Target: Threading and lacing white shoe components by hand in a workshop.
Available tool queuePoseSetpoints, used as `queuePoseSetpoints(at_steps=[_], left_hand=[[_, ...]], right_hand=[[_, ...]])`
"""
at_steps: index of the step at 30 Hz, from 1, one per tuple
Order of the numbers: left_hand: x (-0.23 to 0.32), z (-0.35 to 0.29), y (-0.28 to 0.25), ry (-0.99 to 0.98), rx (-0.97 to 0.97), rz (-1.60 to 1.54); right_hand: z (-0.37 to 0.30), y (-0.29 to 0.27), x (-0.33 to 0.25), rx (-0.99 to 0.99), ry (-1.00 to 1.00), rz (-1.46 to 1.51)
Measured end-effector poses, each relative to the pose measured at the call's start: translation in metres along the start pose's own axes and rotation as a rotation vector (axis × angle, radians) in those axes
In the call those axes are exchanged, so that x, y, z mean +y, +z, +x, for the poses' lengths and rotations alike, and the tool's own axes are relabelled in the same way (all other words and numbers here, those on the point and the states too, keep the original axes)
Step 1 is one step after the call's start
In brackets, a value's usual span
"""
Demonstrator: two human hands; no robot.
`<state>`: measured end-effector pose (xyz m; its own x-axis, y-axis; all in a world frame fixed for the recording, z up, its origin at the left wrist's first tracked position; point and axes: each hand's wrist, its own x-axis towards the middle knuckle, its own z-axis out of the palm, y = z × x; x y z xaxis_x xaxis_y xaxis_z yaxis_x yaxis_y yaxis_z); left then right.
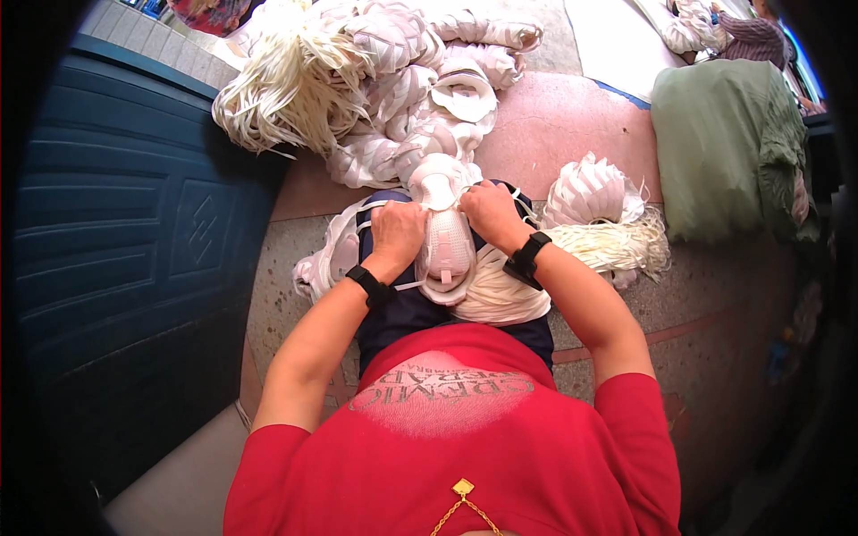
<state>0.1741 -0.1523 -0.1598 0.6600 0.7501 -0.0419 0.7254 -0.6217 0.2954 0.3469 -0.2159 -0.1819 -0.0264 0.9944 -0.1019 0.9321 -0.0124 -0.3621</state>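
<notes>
On my lap lies a white and pale pink shoe upper [449, 239], its padded heel end toward me and its tongue [438, 186] pointing away. My left hand [399, 234] is closed at its left side, with a white shoelace running out past the fingers. Against the opposite side, my right hand [494, 214] is also closed, and a lace end shows beyond it. Exactly how the fingertips grip is hidden. A bundle of cream laces [505, 293] rests over my right thigh, just beside the upper.
A large heap of pale uppers [402, 98] and a thick hank of laces [286, 89] stand in front. To the right are stacked uppers [588, 192], more laces [621, 243] and a full green sack [719, 147]. A dark blue panelled door [116, 179] borders the left. Another person [755, 40] sits far right.
</notes>
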Motion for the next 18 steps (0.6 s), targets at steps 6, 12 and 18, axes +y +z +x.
queuePoseSetpoints(at_steps=[6, 12, 18], left_hand=[[0.009, -0.001, -0.026, 0.023, -0.218, 0.016], [-0.001, 0.008, -0.027, -0.010, -0.431, -0.046], [-0.010, 0.005, -0.026, 0.053, -0.379, -0.211]], right_hand=[[-0.010, -0.020, -0.023, -0.063, -0.058, -0.187], [0.000, 0.001, -0.012, -0.191, -0.022, -0.108], [-0.003, 0.014, 0.012, -0.004, -0.305, 0.041]])
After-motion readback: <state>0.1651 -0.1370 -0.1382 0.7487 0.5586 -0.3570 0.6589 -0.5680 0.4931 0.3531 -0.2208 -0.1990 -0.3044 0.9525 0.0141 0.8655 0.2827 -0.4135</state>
